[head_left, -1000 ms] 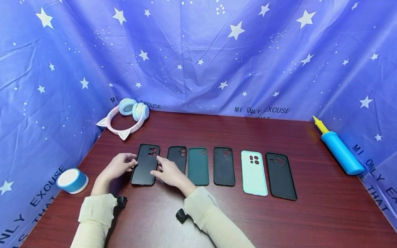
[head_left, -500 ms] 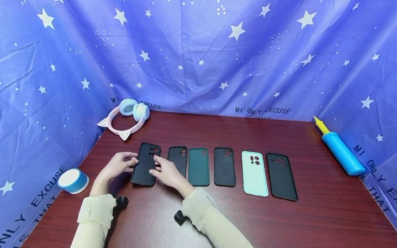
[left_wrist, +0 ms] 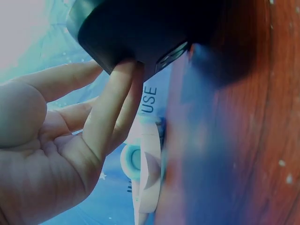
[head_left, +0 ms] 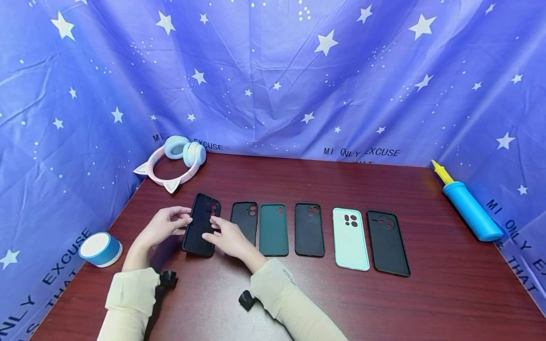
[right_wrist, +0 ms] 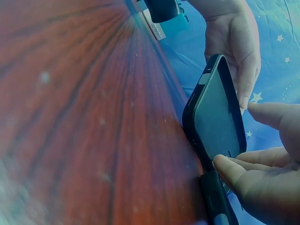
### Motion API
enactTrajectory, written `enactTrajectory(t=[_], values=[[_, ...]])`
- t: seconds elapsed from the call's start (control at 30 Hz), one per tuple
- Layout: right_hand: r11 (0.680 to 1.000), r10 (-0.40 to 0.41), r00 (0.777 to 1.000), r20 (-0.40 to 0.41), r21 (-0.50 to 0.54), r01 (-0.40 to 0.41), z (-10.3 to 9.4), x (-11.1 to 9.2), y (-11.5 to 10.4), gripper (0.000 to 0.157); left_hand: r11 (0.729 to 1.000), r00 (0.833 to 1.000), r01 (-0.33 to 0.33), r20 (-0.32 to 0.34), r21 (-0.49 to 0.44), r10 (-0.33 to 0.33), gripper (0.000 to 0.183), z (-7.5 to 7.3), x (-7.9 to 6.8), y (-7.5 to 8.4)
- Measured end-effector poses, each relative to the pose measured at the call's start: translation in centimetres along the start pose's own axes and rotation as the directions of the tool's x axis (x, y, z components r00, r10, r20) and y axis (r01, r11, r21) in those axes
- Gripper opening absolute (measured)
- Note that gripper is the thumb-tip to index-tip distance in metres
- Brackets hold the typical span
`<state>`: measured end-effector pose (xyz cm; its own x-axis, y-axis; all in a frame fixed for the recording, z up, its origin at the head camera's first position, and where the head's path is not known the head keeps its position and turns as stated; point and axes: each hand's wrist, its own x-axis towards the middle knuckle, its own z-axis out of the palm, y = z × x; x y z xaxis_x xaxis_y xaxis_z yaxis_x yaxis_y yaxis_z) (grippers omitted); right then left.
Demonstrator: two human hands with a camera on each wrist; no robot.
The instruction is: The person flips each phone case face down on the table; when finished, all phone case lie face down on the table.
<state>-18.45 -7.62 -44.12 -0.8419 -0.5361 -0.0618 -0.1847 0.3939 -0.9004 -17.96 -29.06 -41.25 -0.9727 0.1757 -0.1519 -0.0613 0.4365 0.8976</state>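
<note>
At the far left, note the blue-and-white cylinder; beyond it lie the cat-ear headphones. Your left hand pinches the left edge of the tilted black case, its top end raised off the table; bottom contact cannot be determined. Your right hand grips its right edge, partly covering the second case. Continuing right: green case, dark case, mint case, slotted black case, blue pump.
</note>
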Motion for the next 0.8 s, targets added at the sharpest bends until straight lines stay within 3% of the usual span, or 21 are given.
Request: enactTrajectory(t=[0.4, 0.8], values=[[0.999, 0.005, 0.999, -0.032, -0.036, -0.006, 0.11, -0.07, -0.27, 0.062, 0.998, 0.998, -0.056, -0.019, -0.025, 0.056, 0.042, 0.51, -0.07, 0.34], [1.0, 0.028, 0.998, -0.057, -0.001, -0.028, 0.08, -0.24, -0.71, 0.062, 0.992, 0.993, -0.114, -0.004, -0.06, 0.114, 0.042, 0.83, 0.07, 0.6]])
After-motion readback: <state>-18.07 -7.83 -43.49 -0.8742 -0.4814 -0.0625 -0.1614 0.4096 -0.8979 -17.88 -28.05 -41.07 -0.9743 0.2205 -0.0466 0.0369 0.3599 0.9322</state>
